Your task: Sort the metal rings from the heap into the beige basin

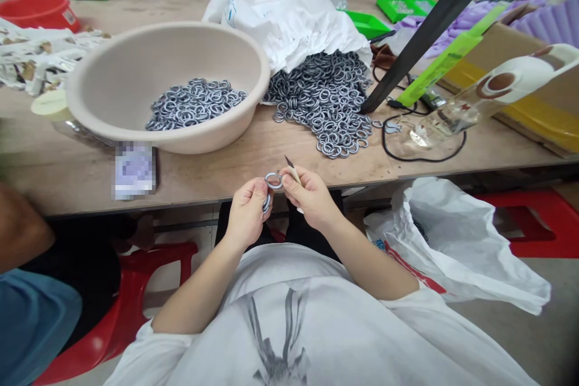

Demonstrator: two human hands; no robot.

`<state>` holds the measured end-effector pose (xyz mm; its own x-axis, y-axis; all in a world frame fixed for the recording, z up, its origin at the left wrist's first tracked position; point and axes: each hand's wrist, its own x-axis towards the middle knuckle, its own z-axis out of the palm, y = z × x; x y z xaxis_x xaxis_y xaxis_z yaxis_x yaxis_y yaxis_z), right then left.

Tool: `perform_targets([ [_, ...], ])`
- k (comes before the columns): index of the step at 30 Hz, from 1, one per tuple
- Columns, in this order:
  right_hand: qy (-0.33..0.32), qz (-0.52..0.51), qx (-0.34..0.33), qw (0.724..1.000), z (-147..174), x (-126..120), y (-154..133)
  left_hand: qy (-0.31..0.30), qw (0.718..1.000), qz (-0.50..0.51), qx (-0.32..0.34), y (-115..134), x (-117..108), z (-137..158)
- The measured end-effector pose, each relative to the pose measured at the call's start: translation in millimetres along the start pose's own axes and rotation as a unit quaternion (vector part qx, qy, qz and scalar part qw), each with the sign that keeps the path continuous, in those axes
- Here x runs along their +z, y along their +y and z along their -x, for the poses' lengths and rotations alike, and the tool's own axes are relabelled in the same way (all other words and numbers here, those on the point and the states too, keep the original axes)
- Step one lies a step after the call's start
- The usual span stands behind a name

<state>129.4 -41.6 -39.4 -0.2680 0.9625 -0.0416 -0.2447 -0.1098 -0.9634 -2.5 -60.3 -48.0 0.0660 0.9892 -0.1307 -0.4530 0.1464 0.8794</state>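
Observation:
My left hand (246,211) is closed, pinching a grey ring (273,187) upright at its fingertips. At least one more ring (266,204) is tucked in its fingers. My right hand (312,198) is closed on a small knife (293,172) with a dark pointed blade and a pale handle. Its thumb and finger meet the right edge of the pinched ring. Both hands are just off the table's front edge, above my lap. A heap of similar rings (335,102) lies beyond them, spilling from a white sack (289,24). More rings (194,102) lie inside a beige basin (167,143).
On the right, a clear bottle (479,99) leans near a black cable (425,160) and a slanted black post (420,30). An open white bag (452,235) sits below the table edge by a red stool (543,217). Another person's arm (20,229) is at left.

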Motion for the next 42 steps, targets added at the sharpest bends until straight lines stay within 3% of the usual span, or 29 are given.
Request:
perform_targets([
  [3,-0.003,0.021,0.008,1.000,-1,1,-1,-0.008,1.000,-0.001,0.002,0,-4,-1],
  [6,0.046,0.116,-0.084,0.989,0,2,1,-0.010,0.999,-0.032,0.024,-2,-8,-2],
  [9,0.027,0.204,-0.139,0.969,0,2,1,-0.018,0.998,-0.055,0.035,-4,-9,-1],
  [13,0.015,0.200,-0.149,0.968,1,2,-2,-0.023,1.000,-0.010,0.015,-1,-5,1],
  [18,0.038,0.255,-0.209,0.944,3,4,-1,-0.034,0.999,0.006,0.006,2,-5,1],
  [24,0.136,0.117,-0.126,0.976,0,10,11,0.006,1.000,-0.008,-0.004,-1,-4,0],
  [28,0.167,0.123,-0.157,0.966,3,13,17,0.003,1.000,0.001,-0.029,-5,-1,2],
  [31,0.151,0.170,-0.210,0.951,5,12,17,0.005,1.000,0.011,-0.019,-4,-1,4],
  [33,0.117,0.163,-0.216,0.956,5,7,12,0.009,1.000,0.010,-0.010,-2,-3,4],
  [37,-0.033,0.135,-0.152,0.979,0,-4,0,-0.032,0.999,-0.004,-0.033,5,-6,4],
  [39,-0.078,0.126,-0.134,0.980,-3,-7,-3,-0.043,0.998,0.005,-0.046,8,-4,5],
  [42,-0.046,0.115,-0.160,0.979,-5,-7,-2,-0.051,0.996,0.027,-0.073,11,0,6],
])
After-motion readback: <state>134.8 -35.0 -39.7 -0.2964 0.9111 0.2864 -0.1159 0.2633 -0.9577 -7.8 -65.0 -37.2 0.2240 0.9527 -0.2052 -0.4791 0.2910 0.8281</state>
